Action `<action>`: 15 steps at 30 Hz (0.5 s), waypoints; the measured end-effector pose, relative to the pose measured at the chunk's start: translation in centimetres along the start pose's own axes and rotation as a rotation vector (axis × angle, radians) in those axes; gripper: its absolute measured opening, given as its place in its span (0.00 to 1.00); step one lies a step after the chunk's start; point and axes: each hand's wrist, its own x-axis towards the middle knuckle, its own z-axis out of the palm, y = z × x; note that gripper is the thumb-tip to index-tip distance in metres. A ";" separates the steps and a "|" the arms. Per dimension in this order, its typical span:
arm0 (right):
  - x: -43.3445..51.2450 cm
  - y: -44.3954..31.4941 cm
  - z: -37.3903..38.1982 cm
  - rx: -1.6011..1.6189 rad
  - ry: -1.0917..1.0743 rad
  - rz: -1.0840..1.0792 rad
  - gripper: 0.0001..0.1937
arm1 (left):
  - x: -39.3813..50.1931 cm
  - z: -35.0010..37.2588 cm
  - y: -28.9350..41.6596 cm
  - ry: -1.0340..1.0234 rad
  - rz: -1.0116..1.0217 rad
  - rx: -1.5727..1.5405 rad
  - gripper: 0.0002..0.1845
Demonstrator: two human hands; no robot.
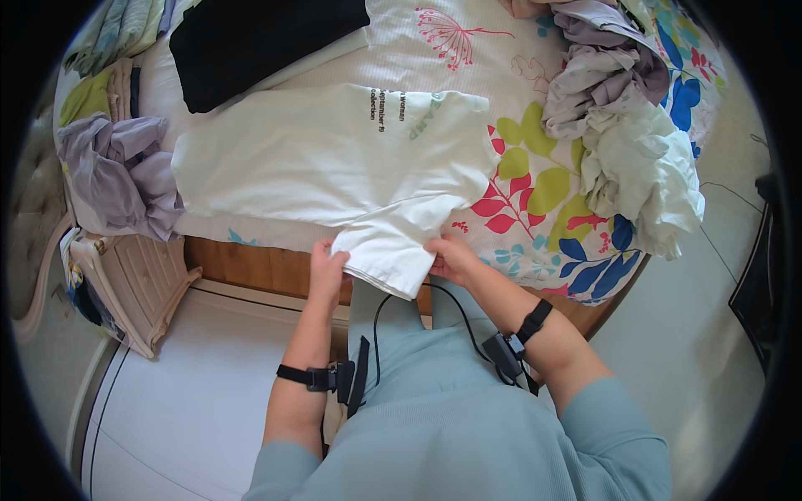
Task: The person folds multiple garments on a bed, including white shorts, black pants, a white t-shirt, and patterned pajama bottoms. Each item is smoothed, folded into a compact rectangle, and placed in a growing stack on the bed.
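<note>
A white short-sleeved T-shirt lies spread sideways across the bed, its hem to the left and its neck end to the right. Printed lettering shows on its upper far part. The near sleeve reaches over the bed's front edge towards me. My left hand pinches the left side of that sleeve between thumb and fingers. On the sleeve's other side, my right hand grips the edge near the cuff. The fingertips of both hands are partly hidden beneath the cloth.
A folded black garment lies beyond the shirt. Crumpled lilac cloth sits at the left, near folded clothes. Rumpled pale garments are heaped at the right on the floral bedsheet. A bedside cabinet stands at lower left. A black cable loops between my forearms.
</note>
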 end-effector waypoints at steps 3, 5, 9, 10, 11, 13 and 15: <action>-0.8 -1.1 0.4 0.350 -0.120 0.046 0.13 | -0.5 1.1 5.5 -0.110 0.009 -0.290 0.26; -1.6 -2.1 0.2 0.415 -0.106 -0.035 0.13 | 1.0 2.3 8.6 -0.275 0.039 -0.492 0.26; -2.8 -4.6 0.4 -0.655 0.381 -0.953 0.25 | 3.7 3.4 9.1 0.130 0.527 0.368 0.31; -3.4 -5.4 0.1 -0.903 0.471 -1.218 0.29 | 4.1 3.4 8.2 0.246 0.708 0.648 0.33; -3.6 -6.0 0.1 -1.135 0.571 -1.473 0.32 | 4.3 3.4 7.2 0.216 0.705 0.548 0.32; -3.5 -7.2 0.5 -1.351 0.426 -1.411 0.37 | 4.7 3.2 5.3 0.165 0.572 0.378 0.32; -2.9 -7.6 1.1 -1.600 0.330 -1.418 0.31 | 5.3 3.0 4.0 0.233 0.703 0.661 0.32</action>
